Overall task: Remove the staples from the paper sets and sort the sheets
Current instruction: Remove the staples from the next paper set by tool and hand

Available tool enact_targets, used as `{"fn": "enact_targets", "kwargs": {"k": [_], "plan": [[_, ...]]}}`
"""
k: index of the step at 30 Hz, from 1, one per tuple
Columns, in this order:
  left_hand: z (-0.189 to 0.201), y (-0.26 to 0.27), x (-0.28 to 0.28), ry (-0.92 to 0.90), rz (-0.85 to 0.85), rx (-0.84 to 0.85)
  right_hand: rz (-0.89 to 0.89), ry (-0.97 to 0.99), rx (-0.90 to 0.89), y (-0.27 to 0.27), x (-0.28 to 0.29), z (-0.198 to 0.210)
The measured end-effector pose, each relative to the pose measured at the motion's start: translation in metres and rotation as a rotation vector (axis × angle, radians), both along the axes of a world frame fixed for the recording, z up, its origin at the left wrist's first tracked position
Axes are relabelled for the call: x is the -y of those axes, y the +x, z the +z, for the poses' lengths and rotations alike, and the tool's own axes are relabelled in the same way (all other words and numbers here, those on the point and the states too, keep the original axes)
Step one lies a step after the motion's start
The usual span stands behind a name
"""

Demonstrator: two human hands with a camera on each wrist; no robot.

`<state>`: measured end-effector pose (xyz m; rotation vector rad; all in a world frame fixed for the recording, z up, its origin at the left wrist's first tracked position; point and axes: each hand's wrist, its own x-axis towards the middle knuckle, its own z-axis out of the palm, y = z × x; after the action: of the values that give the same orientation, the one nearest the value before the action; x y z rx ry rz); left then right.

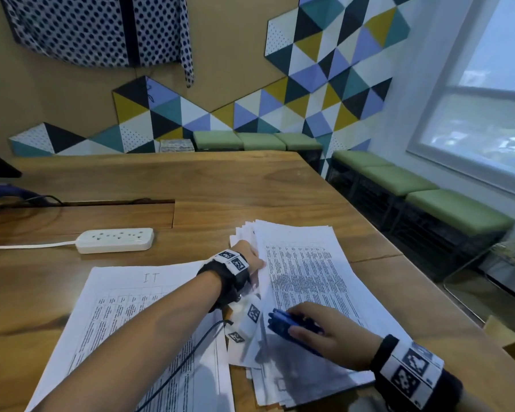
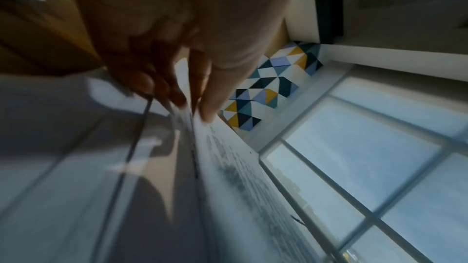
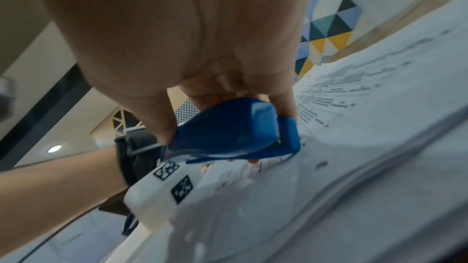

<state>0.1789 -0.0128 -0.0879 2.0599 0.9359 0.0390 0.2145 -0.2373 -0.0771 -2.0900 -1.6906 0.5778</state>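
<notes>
A thick stack of printed sheets (image 1: 306, 281) lies on the wooden table (image 1: 250, 185) in front of me, slightly fanned. My left hand (image 1: 254, 258) grips the left edge of the top sheets, thumb above and fingers (image 2: 162, 87) under the paper (image 2: 240, 167). My right hand (image 1: 324, 328) holds a blue staple remover (image 1: 286, 322) over the near part of the stack; in the right wrist view thumb and fingers clasp the staple remover (image 3: 233, 133) just above the sheets (image 3: 354, 107). A second pile of sheets headed "IT" (image 1: 137, 316) lies to the left.
A white power strip (image 1: 115, 239) with its cord lies on the table at the left. A cable slot (image 1: 78, 203) runs across the table behind it. Green cushioned benches (image 1: 422, 191) line the wall and window on the right. A dark cable (image 1: 179, 367) hangs from my left wrist.
</notes>
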Motion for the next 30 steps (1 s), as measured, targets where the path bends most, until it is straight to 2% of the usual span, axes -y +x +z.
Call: {"fn": "enact_targets", "kwargs": {"k": [4,6,10,15,18,21,25,30], "plan": [[0.013,-0.006,0.012,0.097,0.082,0.141,-0.159,0.072,-0.277,0.01,0.005,0.0],[0.024,-0.011,0.019,0.067,0.105,0.257,-0.285,0.155,-0.414,0.014,0.007,0.002],[0.034,-0.014,0.029,-0.027,0.022,0.398,-0.48,0.243,-0.723,0.02,0.007,0.005],[0.051,-0.028,0.047,0.007,-0.005,0.465,-0.499,0.279,-0.695,0.02,0.008,0.016],[0.072,-0.047,0.059,0.024,-0.114,0.583,-0.521,0.284,-0.683,0.015,0.004,0.023],[0.088,-0.072,0.064,0.013,-0.218,0.53,-0.54,0.284,-0.701,0.008,-0.003,0.027],[0.085,-0.118,0.063,-0.052,-0.095,0.427,-0.521,0.306,-0.675,-0.01,-0.014,0.028],[0.062,-0.19,0.082,-0.395,0.059,0.349,-0.379,0.231,-0.511,-0.036,-0.033,0.023]]}}
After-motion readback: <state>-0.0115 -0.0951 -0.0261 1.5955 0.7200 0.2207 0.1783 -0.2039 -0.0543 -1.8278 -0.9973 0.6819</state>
